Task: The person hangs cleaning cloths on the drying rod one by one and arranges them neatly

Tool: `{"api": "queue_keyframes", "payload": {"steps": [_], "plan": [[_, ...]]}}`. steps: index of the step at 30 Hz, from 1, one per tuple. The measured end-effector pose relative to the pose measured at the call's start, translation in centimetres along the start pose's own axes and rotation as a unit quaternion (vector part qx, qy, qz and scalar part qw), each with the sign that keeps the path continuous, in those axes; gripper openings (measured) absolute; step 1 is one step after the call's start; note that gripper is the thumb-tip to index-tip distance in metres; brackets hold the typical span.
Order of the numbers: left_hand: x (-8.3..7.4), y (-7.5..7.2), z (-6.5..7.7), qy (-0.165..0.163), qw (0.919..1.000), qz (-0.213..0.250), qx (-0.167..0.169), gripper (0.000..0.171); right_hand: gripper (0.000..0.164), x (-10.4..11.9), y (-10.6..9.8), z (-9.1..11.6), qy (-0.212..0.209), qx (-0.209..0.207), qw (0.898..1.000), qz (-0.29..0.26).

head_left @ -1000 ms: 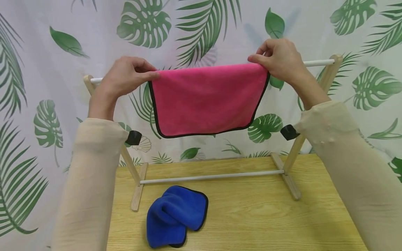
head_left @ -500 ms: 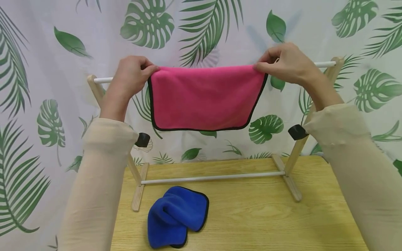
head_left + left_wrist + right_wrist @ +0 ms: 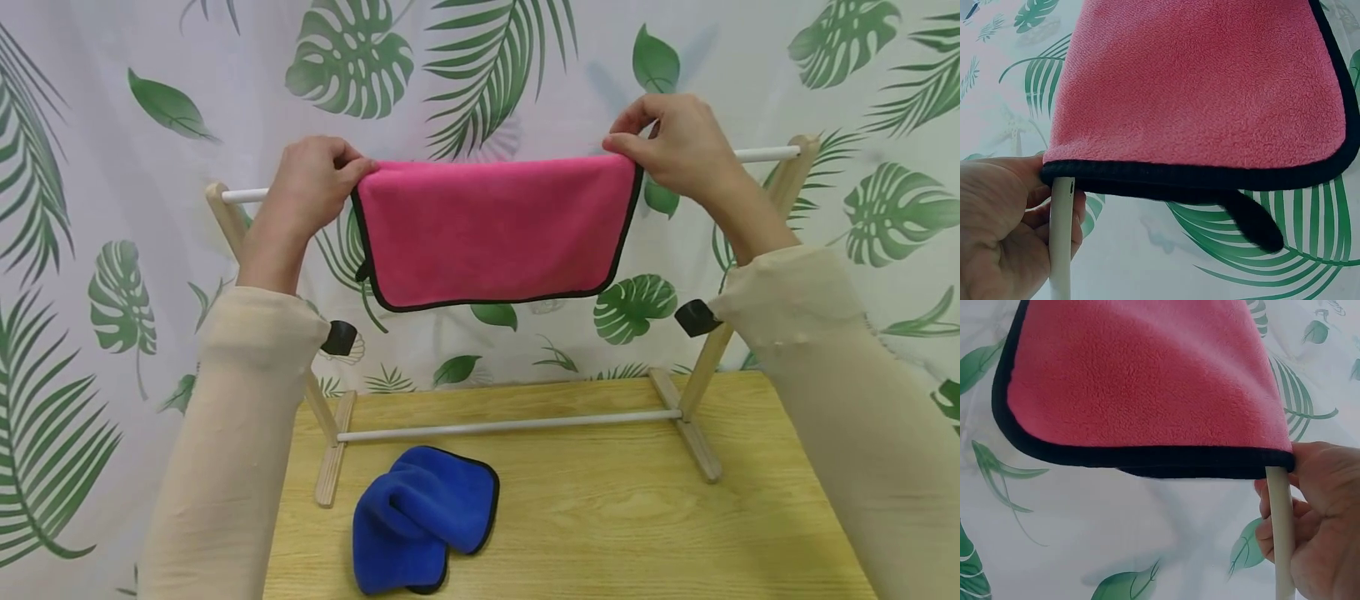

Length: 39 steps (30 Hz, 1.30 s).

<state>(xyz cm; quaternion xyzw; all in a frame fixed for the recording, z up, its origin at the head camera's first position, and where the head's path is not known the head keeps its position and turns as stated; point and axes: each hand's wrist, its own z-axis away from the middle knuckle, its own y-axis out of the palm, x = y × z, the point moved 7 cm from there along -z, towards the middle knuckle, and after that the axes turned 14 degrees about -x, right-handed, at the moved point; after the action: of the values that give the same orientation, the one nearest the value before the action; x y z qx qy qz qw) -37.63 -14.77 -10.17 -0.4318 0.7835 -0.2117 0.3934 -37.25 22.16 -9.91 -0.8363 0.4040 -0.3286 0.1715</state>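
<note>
Pinching the pink cloth (image 3: 498, 229), draped over the white upper bar (image 3: 768, 154) short of both ends: left end with closed fingers of the left hand (image 3: 303, 183), right end likewise with the right hand (image 3: 678, 142). Tug evenly outward, levelling the lower edge.

A pink cloth (image 3: 495, 229) and a blue cloth (image 3: 442, 504) are counted, making two cloths; one black border (image 3: 1210, 177) is noted on each. Two hands (image 3: 303, 179) (image 3: 678, 142) are recorded, one left and one right. Two sleeves (image 3: 232, 417) (image 3: 847, 400) are listed, with one black device (image 3: 340, 337) (image 3: 696, 317) found at each cuff. One rack (image 3: 705, 367) is entered, on which two white bars (image 3: 772, 154) (image 3: 510, 426), two wooden posts (image 3: 225, 217) (image 3: 791, 183) and two wooden feet (image 3: 327, 479) (image 3: 697, 450) are tallied. One tabletop (image 3: 637, 508) and one leaf-patterned curtain (image 3: 247, 67) are registered.
</note>
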Motion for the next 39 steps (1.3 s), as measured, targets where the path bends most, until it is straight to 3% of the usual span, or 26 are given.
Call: {"api": "queue_keyframes", "payload": {"steps": [5, 10, 16, 28, 33, 39], "plan": [[0.0, 0.1, 0.1, -0.009, 0.9998, 0.018, -0.001, 0.032, 0.028, -0.3, -0.1, 0.3, 0.02, -0.013, 1.0, -0.017], [0.1, 0.0, 0.3, -0.011, 0.9998, 0.018, -0.005, 0.03, 0.039, -0.6, -0.2, 0.9, 0.019, 0.024, 0.999, -0.037], [0.3, -0.3, 0.5, 0.019, 0.9994, 0.027, 0.005, 0.036, 0.033, -0.2, -0.4, 1.0, -0.006, 0.054, 0.998, -0.043], [0.3, -0.5, 1.2, 0.067, 0.9938, 0.078, 0.041, 0.035, 0.033, -0.2, 0.0, 0.5, 0.002, 0.044, 0.999, -0.027], [0.2, -0.6, 0.9, 0.069, 0.9949, 0.071, 0.019, 0.03, 0.028, 0.0, -0.2, 0.6, -0.002, 0.022, 0.999, -0.039], [0.1, -0.5, 0.3, 0.036, 0.9981, 0.048, -0.013, 0.029, 0.031, -0.3, 0.0, 0.7, -0.002, 0.032, 0.998, -0.054]]}}
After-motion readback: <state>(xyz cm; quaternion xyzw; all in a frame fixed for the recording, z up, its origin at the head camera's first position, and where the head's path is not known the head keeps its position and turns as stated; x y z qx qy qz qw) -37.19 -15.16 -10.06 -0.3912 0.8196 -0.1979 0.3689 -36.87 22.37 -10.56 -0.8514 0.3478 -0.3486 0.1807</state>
